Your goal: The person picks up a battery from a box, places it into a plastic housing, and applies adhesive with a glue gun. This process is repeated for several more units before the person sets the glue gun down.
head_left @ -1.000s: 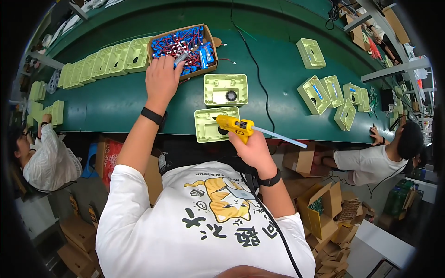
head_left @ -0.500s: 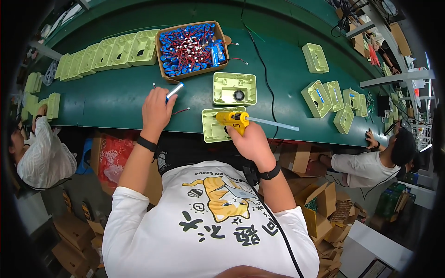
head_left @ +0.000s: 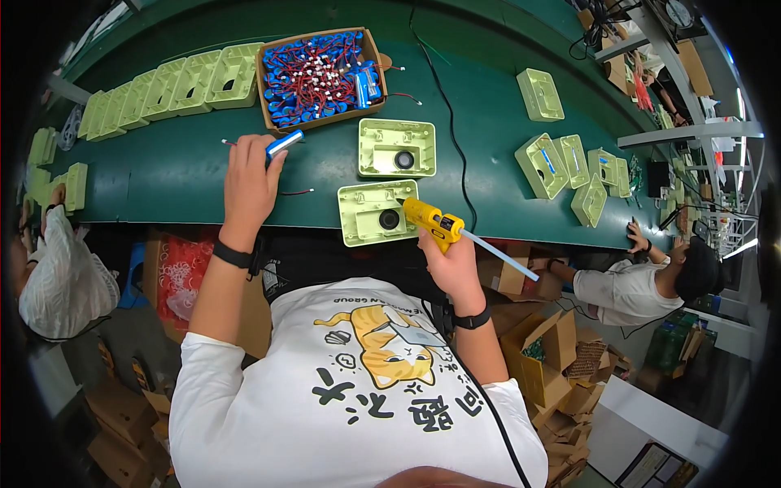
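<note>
Head view, the only one I have: my left hand [head_left: 248, 175] is closed around a blue battery cell [head_left: 285, 143], whose end pokes out past the fingertips on the far side. Thin red leads trail from it over the green bench [head_left: 163, 171]. The hand sits left of the two nearest housings and near the cardboard box of blue cells [head_left: 319, 77], which lies just beyond it.

My right hand [head_left: 451, 260] is wrapped tight on the grip of a yellow glue gun [head_left: 431, 221]. Its nozzle points left onto the near light-green housing [head_left: 376, 213], at or just above the upper right corner; I cannot tell whether it touches. A clear glue stick [head_left: 500, 254] juts out behind the gun, toward the right.

Risks as I judge them: the loose leads could snag on the housing rim or drag through hot glue; the nozzle could drip on the plastic if it lingers; and the cell, held only at one end, could slip.

A second housing [head_left: 397, 148] lies just beyond the near one.
</note>
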Tool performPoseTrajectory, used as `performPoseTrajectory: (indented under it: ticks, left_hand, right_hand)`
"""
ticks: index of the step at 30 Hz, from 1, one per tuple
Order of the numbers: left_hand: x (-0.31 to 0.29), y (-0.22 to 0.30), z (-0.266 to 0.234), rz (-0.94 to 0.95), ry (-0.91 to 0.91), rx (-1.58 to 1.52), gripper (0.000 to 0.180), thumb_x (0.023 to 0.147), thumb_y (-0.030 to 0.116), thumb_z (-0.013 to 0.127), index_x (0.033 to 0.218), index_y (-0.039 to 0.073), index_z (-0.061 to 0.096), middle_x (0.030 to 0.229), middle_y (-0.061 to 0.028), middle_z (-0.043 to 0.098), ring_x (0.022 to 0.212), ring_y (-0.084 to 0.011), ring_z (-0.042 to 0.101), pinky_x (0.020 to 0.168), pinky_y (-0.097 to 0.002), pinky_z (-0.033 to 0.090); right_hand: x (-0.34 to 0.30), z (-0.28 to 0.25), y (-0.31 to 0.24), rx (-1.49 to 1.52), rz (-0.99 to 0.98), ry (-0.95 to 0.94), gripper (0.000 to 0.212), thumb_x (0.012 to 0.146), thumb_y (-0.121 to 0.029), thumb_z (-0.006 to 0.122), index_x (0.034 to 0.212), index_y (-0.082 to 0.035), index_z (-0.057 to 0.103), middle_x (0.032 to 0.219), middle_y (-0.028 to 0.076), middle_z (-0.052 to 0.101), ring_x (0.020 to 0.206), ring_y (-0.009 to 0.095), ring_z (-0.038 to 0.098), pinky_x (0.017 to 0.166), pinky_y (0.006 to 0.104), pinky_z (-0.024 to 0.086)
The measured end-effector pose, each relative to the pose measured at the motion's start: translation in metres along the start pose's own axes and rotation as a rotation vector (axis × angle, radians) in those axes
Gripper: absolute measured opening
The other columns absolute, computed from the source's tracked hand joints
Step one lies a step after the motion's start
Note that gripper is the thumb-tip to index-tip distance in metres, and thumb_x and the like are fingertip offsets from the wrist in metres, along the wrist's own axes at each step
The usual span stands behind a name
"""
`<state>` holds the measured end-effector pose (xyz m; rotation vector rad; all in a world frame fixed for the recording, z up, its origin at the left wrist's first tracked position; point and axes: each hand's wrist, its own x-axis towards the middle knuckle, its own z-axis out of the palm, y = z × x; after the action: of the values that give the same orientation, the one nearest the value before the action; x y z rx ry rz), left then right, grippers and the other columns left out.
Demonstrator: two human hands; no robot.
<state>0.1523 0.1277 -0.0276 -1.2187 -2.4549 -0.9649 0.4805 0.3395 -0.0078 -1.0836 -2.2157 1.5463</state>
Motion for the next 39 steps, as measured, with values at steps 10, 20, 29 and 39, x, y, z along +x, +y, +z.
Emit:
performPoseTrajectory:
  ticks: [10,20,29,39]
  left_hand:
    - [-0.037,0.085,0.041,0.234,-0.144,-0.421,0.024,0.101,0.012,0.082,0.124,0.007,0.077,0.111,-0.0135,0.075,0.101,-0.04,0.07,0.097,-0.0516,0.055]
    - [-0.04,0.095,0.054,0.2,-0.217,-0.351,0.028,0.099,0.004,0.079,0.127,0.005,0.076,0.111,-0.0148,0.075,0.104,-0.038,0.071,0.093,-0.0477,0.056]
    - [-0.041,0.097,0.058,0.186,-0.152,-0.393,0.022,0.097,0.002,0.081,0.117,0.004,0.073,0.108,-0.0143,0.077,0.098,-0.0387,0.071,0.091,-0.0462,0.057]
    - [-0.044,0.1,0.057,0.178,-0.143,-0.36,0.019,0.098,0.008,0.082,0.115,0.009,0.075,0.107,-0.0101,0.077,0.099,-0.0351,0.072,0.092,-0.0453,0.059]
  right_hand:
    - [0.003,0.012,0.023,-0.085,-0.214,0.043,0.028,0.109,-0.016,0.079,0.125,0.006,0.078,0.09,0.008,0.079,0.072,0.015,0.068,0.069,0.0327,0.055]
    - [0.004,0.01,0.017,-0.11,-0.219,0.037,0.027,0.108,-0.016,0.079,0.124,0.005,0.08,0.095,0.014,0.082,0.079,0.023,0.075,0.073,0.0367,0.059]
    - [-0.002,0.013,0.016,-0.034,-0.129,0.068,0.027,0.108,-0.015,0.08,0.125,0.007,0.08,0.097,0.012,0.084,0.081,0.017,0.077,0.075,0.0336,0.06]
    - [0.003,0.018,0.019,0.028,-0.121,0.08,0.029,0.108,-0.017,0.081,0.125,0.006,0.08,0.098,0.009,0.083,0.081,0.015,0.075,0.074,0.0326,0.059]
